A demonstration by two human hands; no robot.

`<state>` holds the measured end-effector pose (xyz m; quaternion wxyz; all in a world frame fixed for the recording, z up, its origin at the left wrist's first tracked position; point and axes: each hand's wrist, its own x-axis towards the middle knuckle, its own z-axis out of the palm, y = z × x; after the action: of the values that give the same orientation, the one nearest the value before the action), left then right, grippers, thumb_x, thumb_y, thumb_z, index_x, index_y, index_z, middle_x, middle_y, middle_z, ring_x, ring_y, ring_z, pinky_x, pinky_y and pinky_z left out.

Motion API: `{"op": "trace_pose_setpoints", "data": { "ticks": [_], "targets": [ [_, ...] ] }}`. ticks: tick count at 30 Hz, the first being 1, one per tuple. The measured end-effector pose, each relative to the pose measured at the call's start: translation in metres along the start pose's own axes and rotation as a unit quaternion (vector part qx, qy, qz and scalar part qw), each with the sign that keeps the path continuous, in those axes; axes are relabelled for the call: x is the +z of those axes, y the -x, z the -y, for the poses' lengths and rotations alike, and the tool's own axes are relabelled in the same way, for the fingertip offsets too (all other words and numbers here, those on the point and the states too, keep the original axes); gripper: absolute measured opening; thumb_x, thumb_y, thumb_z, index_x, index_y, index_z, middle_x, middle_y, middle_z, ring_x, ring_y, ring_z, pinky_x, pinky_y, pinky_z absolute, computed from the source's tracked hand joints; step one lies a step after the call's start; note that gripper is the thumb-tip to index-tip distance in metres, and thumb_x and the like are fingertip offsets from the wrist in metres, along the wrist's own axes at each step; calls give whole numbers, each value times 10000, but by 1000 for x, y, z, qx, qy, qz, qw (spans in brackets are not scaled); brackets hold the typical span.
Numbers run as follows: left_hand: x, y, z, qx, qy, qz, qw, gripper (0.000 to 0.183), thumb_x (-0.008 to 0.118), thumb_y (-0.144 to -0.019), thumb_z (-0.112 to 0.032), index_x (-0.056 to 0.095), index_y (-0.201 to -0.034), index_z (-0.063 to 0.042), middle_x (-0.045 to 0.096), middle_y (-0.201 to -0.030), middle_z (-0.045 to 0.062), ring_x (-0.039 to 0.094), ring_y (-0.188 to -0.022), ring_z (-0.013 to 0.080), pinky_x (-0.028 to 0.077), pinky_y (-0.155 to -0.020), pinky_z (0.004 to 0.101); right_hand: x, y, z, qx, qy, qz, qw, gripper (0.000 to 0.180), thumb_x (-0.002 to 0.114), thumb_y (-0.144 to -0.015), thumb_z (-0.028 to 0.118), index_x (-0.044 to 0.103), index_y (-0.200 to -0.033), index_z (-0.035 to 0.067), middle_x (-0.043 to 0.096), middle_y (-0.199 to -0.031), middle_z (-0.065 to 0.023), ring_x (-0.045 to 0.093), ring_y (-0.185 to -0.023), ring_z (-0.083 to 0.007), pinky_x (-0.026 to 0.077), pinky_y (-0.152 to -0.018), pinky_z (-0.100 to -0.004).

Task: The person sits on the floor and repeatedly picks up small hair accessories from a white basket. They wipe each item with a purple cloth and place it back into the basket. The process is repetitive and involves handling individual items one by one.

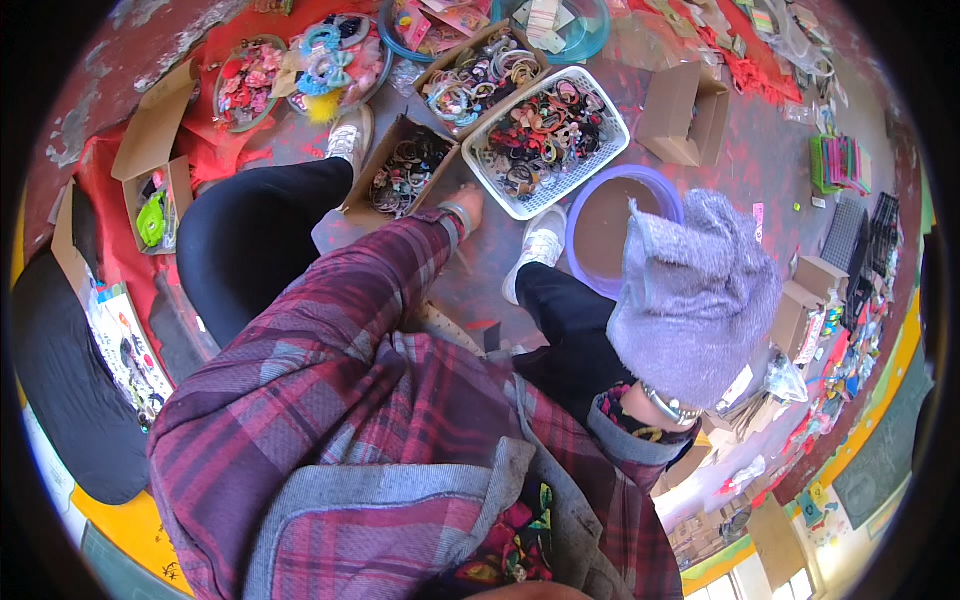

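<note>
My left hand [468, 204] reaches down between a cardboard box [437, 180] of hair ties and a white plastic basket [541, 204]; its fingers are too hidden to tell whether they hold anything. Hair ties and hair ornaments [551, 127] fill the basket. On the right, a grey-lavender towel [694, 300] covers my right hand, which carries it above the floor; only the wrist with a metal band shows. Partly behind the towel stands a purple bucket [576, 247] with brownish contents.
Another box of hair ties [487, 71] and a tray of hair bows [337, 64] lie ahead. An open cardboard box [675, 120] stands at the right. Beside my left leg is a box with a lime-green item [152, 219]. Goods in disorder line the right wall.
</note>
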<state>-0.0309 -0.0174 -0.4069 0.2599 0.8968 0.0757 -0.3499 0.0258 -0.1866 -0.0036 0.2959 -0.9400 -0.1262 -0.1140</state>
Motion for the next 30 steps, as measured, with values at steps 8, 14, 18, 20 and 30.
{"op": "trace_pose_setpoints", "data": {
  "ticks": [8, 14, 18, 20, 30],
  "targets": [
    [-55, 39, -17, 40, 359, 198, 911, 141, 547, -737, -208, 562, -669, -85, 589, -599, 55, 549, -462, 150, 432, -441, 264, -13, 13, 3, -87, 62, 10, 994, 286, 562, -753, 249, 551, -986, 83, 574, -941, -78, 552, -956, -232, 405, -826, -415],
    [-160, 138, -58, 143, 800, 207, 545, 67, 534, -816, -173, 525, -823, -107, 544, -704, 11, 555, -693, 136, 454, -621, 288, -1, 17, 3, -187, 281, 65, 939, 247, 520, -768, 282, 573, -934, 109, 568, -887, -70, 542, -941, -244, 387, -829, -474],
    [-207, 189, -81, 270, 832, 191, 445, 89, 550, -793, -167, 524, -829, -90, 565, -723, 40, 556, -725, 173, 451, -726, 329, 13, 25, 25, -253, 483, 110, 831, 238, 491, -777, 305, 588, -900, 125, 563, -851, -66, 536, -932, -253, 376, -831, -514],
    [-215, 213, -100, 277, 836, 131, 456, 113, 555, -797, -178, 538, -865, -90, 580, -770, 49, 555, -752, 178, 454, -748, 340, 19, 29, 44, -234, 504, 122, 823, 227, 481, -789, 304, 593, -882, 131, 560, -813, -50, 538, -909, -239, 392, -802, -495],
    [-205, 277, -157, 324, 771, 24, 548, 235, 466, -916, -98, 475, -1142, -31, 570, -1049, 69, 540, -985, 157, 425, -885, 313, 57, 48, 45, -66, -20, -11, 998, 423, 446, -840, 98, 387, -1232, -51, 575, -1007, -246, 608, -870, -329, 494, -688, -376]
  ]
}}
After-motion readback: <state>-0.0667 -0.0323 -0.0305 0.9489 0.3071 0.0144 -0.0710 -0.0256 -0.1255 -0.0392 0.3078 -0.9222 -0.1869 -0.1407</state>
